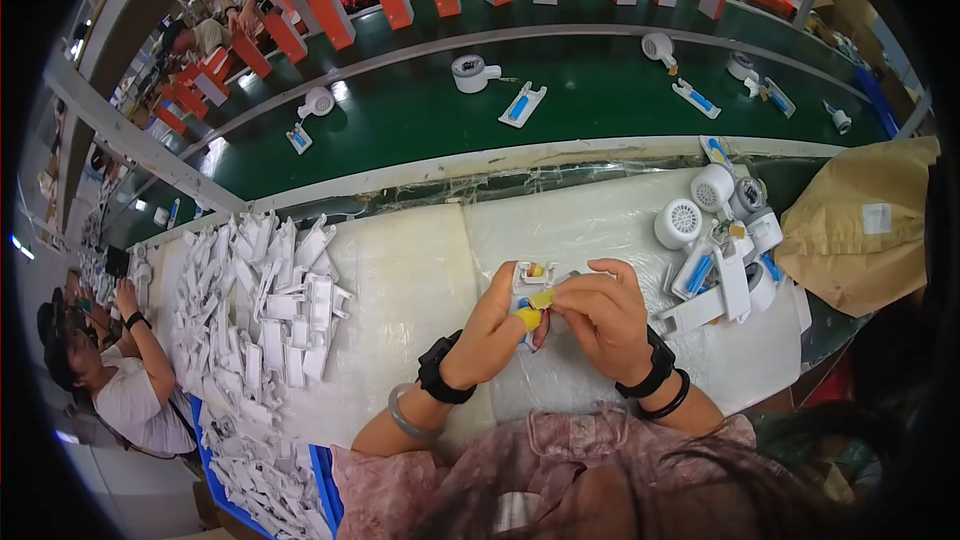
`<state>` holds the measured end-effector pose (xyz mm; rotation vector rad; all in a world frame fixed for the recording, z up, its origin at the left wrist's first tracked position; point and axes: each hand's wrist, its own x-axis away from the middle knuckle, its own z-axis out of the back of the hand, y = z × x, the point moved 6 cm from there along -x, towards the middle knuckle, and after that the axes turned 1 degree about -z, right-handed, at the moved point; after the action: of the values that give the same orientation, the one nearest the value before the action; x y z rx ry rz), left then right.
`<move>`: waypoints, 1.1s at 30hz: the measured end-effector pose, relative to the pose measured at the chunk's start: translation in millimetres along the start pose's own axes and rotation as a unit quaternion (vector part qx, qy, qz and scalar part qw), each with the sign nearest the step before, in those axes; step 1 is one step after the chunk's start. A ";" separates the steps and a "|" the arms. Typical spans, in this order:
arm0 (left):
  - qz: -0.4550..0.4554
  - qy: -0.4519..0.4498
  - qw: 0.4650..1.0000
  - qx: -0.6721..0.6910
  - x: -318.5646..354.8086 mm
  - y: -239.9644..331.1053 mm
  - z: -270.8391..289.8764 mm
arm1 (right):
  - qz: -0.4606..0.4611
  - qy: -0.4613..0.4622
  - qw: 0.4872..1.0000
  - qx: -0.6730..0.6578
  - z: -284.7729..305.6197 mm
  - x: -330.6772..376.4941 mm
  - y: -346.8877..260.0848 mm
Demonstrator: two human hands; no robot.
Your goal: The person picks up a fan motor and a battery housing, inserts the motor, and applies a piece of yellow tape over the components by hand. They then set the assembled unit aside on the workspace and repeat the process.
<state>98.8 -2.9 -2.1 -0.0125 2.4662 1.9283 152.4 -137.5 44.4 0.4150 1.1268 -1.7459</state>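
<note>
On the pale surface (400, 315), white casings (250, 300) lay heaped left, seemingly for easy reach, while centrally the left hand (487, 328) gripped a white part (521, 280), apparently steadying it for the pinching right hand (606, 316).

I see pale-covered desk (410, 290): white casings (250, 300) heaped left; round-headed white parts (679, 224), blue cylinders (699, 274) piled right.

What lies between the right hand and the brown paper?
In the head view, a jumble of white parts, some with blue cylinders, separates the right hand from the brown paper.
</note>
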 end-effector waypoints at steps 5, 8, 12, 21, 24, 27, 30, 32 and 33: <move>0.012 -0.022 0.999 -0.025 1.1 4.3 -4.1 | -0.001 0.004 1.000 0.005 0.0 0.6 1.4; 0.018 -0.029 0.998 -0.044 2.4 9.0 -6.2 | 0.000 0.009 1.000 -0.002 0.8 1.0 1.5; 0.014 -0.026 0.997 -0.065 2.9 7.2 -5.6 | 0.001 0.017 1.000 -0.013 0.9 1.6 1.4; -0.001 0.000 0.994 -0.110 5.1 8.2 -8.1 | -0.007 0.002 1.000 -0.017 -0.2 1.5 3.5; -0.023 0.015 0.993 -0.111 4.2 7.7 -6.1 | -0.002 0.000 1.000 -0.012 -1.3 1.4 4.0; -0.009 0.014 0.997 -0.078 4.6 6.6 -5.1 | -0.001 0.006 1.000 -0.013 -1.3 1.8 2.8; -0.013 0.009 0.997 -0.070 5.4 6.9 -5.0 | 0.000 0.011 1.000 -0.009 -1.0 2.2 1.4; -0.006 0.003 0.997 -0.078 5.6 7.0 -5.3 | 0.000 0.010 1.000 -0.007 -0.7 2.2 0.7; -0.006 0.004 0.997 -0.077 5.7 6.9 -5.2 | 0.000 0.011 1.000 -0.005 -0.3 2.0 0.3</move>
<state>93.0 -6.3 5.8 -0.0361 2.3098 2.1127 151.6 -138.4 42.7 0.4294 1.1505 -1.7387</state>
